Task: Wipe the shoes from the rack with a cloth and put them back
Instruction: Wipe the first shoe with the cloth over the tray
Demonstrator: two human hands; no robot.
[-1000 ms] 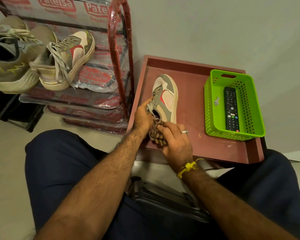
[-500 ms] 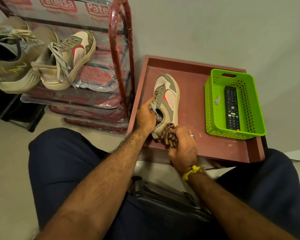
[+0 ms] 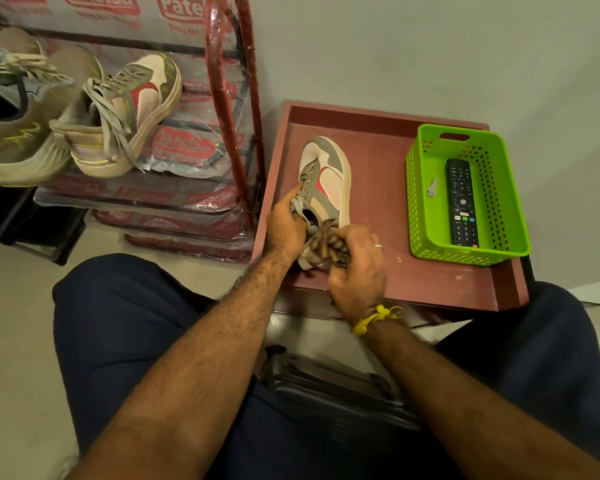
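A grey, white and red sneaker [image 3: 329,174] lies on the maroon tray table [image 3: 381,161], toe pointing away from me. My left hand [image 3: 286,226] grips its left side by the laces and collar. My right hand [image 3: 355,271] holds a bunched brown patterned cloth [image 3: 326,242] against the sneaker's heel. The matching sneaker [image 3: 129,116] sits on the red shoe rack [image 3: 229,109] to the left, next to an olive shoe [image 3: 11,112].
A green plastic basket [image 3: 499,168] on the tray's right half holds a black remote [image 3: 461,202] and a small key [image 3: 431,188]. The grey wall stands behind the tray. A dark ridged object [image 3: 333,386] lies on the floor between my knees.
My right hand has slid the cloth from the sneaker's near left side round toward the heel and right. My left hand has kept its grip on the shoe's side.
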